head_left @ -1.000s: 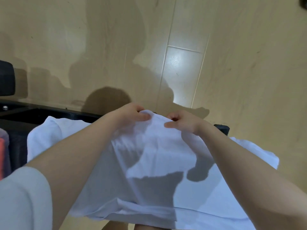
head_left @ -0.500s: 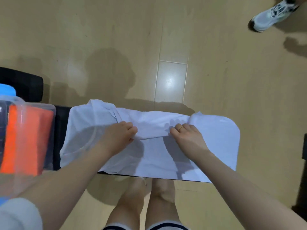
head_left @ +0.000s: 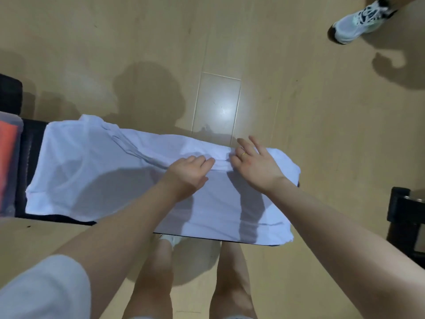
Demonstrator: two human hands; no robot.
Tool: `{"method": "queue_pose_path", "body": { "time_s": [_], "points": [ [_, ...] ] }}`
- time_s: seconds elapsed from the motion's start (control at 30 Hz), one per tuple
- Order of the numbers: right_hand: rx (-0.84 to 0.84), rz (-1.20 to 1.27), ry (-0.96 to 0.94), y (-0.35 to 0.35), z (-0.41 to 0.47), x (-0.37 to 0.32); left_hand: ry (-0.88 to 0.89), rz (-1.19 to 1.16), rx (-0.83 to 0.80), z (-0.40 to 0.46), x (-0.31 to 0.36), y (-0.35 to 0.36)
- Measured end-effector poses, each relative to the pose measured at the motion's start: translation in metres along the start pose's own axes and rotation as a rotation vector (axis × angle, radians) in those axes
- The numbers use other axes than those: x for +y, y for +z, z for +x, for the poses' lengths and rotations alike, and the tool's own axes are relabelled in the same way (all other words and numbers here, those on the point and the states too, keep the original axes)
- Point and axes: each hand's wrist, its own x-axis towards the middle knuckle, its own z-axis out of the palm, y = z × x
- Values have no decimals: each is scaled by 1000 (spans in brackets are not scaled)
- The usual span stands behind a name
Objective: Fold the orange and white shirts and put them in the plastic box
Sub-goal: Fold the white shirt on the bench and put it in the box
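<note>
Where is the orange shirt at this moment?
In the head view the orange shirt is at the far left edge, inside the plastic box, just left of the white shirt spread on the dark table.

Bare wooden floor beyond the bench — plastic box blocks left.

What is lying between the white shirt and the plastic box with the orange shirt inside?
In the head view, only a bare strip of the black table separates the white shirt from the plastic box holding the orange shirt.
</note>
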Motion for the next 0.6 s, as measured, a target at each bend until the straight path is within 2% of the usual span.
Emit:
{"method": "queue_pose_path", "body": {
  "time_s": [0.13, 0.2, 0.27, 0.33, 0.43, 0.5, 0.6],
  "points": [
    [217, -137, -150, 17, -11, 28, -100, 100, -142, 28, 19, 5],
    [222, -143, -234, 23, -17, 41, -141, 142, -190, 33, 24, 1],
    [182, -89, -240, 29, -25, 49, -163, 143, -233, 33, 30, -5],
    [164, -23, -177, 39, -36, 51, -177, 126, -294, 29, 36, -8],
    [119, 53, 52, 57, -56, 59, -234, 114, -374, 22, 40, -7],
    [172, 107, 212, 65, -69, 62, -258, 115, -391, 20, 42, -7],
    [367, 138, 372, 68, -93, 49, -267, 130, -353, 17, 44, -10]
  ]
}}
